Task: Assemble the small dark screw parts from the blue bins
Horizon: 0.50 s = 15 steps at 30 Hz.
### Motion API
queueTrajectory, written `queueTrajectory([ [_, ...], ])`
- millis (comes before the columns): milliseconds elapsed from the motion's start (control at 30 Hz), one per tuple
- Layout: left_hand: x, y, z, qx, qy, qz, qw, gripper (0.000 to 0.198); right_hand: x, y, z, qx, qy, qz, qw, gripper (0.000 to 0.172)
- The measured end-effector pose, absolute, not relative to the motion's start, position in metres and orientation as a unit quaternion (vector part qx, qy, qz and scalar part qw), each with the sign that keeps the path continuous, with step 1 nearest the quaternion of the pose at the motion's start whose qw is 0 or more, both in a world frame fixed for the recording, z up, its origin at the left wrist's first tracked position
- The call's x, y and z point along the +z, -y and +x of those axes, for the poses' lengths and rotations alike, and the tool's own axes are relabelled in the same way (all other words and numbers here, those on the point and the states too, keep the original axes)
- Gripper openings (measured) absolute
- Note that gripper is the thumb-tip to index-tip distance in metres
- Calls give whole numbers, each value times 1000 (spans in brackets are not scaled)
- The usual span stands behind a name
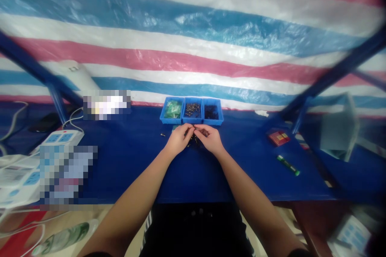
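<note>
My left hand (180,138) and my right hand (211,138) meet over the blue table, thumbs and fingertips pinched close together. Whatever sits between the fingertips is too small and covered to name. Below and between the hands lies a pile of small dark and brass-coloured parts (194,141), partly hidden by the fingers. Just beyond stand three blue bins: one with green pieces (173,109), one with small metal parts (193,109), one with black parts (211,111). A single small metal part (163,134) lies left of my left hand.
White power strips (64,138) with cables and blurred-out items occupy the left side. To the right are a red box (279,138) and a green tube (288,165). Blue frame bars (337,74) slant at both sides before a striped sheet (193,60).
</note>
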<state>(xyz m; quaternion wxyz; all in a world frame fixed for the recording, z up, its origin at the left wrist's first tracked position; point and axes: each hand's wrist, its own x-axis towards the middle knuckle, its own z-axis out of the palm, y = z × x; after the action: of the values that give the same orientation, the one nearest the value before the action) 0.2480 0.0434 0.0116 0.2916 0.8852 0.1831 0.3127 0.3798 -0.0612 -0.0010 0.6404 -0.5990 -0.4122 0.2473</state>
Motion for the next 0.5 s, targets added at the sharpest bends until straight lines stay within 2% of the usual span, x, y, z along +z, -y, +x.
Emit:
queueTrajectory([
  [500,13,-42,246,330,-181,873,311,22,-1,62,383,247,399,-608,641,33],
])
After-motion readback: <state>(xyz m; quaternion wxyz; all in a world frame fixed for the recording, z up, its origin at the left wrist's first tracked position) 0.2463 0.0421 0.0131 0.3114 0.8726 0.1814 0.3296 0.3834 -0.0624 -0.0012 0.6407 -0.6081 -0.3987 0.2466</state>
